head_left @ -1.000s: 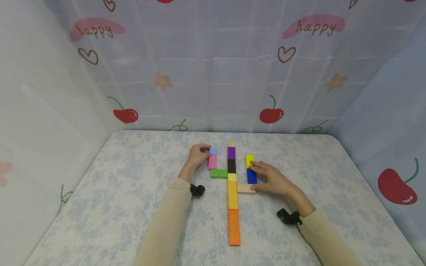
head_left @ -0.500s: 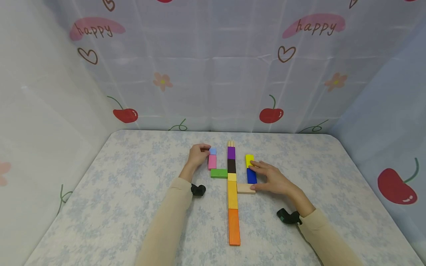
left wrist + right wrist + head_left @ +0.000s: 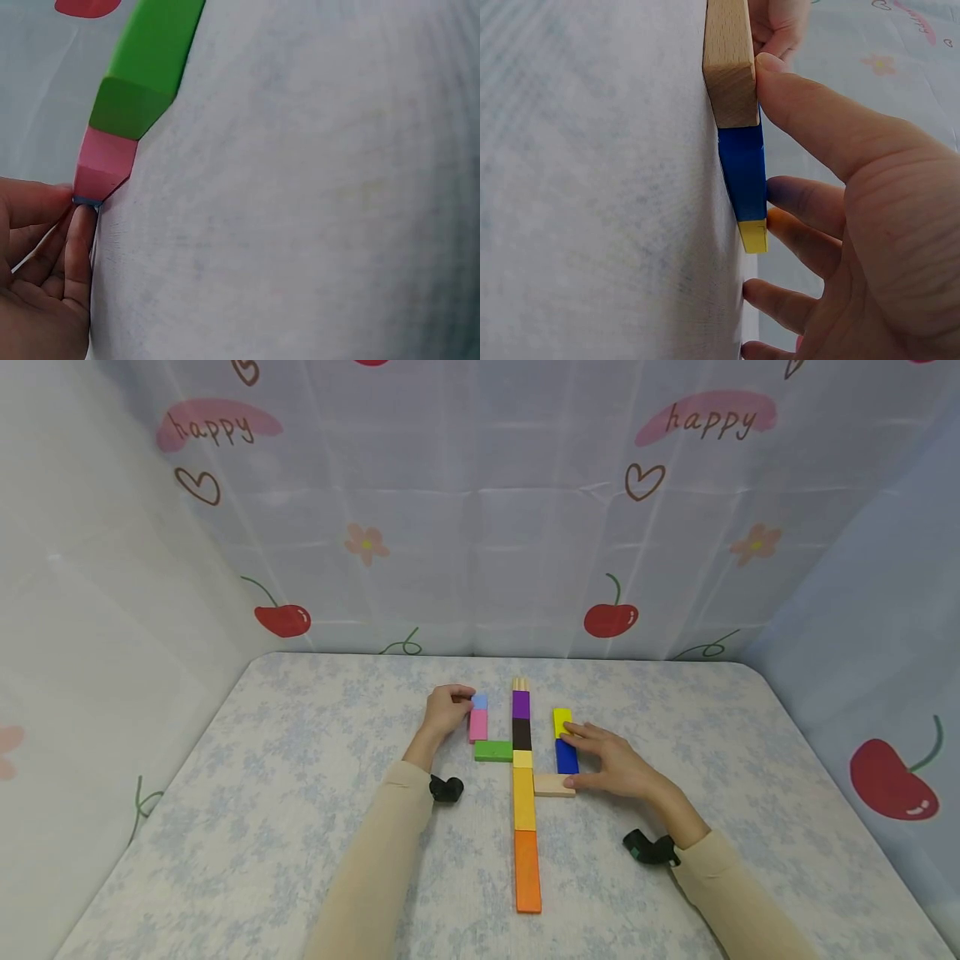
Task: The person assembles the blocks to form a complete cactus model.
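Note:
My left hand pinches the small light blue block at the far end of a pink block; the left wrist view shows its thumb and a finger at that end. A green block joins the pink one to a central column. My right hand lies spread over the other branch. In the right wrist view, its thumb touches a plain wooden block. Two fingers rest on the dark blue block and the yellow block, and the others reach down to the tablecloth.
The column runs from an orange block through yellow-orange, black and purple blocks to pale sticks at the top. A patterned cloth covers the table. A printed curtain hangs behind.

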`<act>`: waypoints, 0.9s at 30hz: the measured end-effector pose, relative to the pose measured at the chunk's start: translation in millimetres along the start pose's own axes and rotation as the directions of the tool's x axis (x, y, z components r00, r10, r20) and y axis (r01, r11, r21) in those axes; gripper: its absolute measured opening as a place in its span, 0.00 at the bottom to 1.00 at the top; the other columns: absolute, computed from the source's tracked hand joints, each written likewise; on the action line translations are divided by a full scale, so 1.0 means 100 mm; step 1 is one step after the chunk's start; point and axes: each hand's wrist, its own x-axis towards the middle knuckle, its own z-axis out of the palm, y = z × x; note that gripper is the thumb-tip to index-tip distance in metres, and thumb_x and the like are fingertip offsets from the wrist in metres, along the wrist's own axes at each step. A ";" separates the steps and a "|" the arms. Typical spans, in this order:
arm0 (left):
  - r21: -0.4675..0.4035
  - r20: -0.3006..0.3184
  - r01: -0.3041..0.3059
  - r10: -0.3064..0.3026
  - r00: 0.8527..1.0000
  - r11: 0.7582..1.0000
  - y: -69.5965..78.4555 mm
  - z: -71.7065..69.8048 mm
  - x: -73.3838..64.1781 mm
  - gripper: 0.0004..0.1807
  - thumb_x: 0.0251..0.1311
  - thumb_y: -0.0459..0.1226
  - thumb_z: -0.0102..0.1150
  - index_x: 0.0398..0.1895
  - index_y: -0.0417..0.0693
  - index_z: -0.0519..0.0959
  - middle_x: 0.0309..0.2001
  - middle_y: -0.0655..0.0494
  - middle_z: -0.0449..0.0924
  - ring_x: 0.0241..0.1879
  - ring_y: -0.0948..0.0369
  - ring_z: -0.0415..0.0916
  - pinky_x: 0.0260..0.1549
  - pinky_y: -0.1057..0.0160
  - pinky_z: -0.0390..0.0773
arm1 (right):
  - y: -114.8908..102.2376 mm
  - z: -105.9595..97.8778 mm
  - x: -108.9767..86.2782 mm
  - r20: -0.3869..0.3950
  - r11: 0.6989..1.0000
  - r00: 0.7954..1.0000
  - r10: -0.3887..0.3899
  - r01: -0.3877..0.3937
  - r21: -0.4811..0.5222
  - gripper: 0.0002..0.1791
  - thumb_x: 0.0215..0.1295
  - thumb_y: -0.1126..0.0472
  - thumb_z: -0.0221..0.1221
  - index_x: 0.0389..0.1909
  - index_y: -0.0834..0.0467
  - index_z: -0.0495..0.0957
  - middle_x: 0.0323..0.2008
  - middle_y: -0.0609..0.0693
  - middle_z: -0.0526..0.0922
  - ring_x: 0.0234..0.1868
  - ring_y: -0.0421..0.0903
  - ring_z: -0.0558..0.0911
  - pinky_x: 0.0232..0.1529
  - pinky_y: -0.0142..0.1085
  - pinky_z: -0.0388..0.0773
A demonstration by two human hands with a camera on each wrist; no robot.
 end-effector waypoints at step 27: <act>0.090 -0.051 -0.104 0.109 0.993 0.991 0.06 -0.24 -0.35 0.20 0.68 0.36 0.55 0.61 0.41 0.75 0.60 0.44 0.73 0.53 0.49 0.74 0.47 0.51 0.78 | 0.00 -0.01 -0.02 0.005 1.000 1.000 0.000 0.000 -0.018 0.43 0.56 0.42 0.68 0.67 0.61 0.70 0.71 0.61 0.65 0.72 0.65 0.61 0.67 0.65 0.58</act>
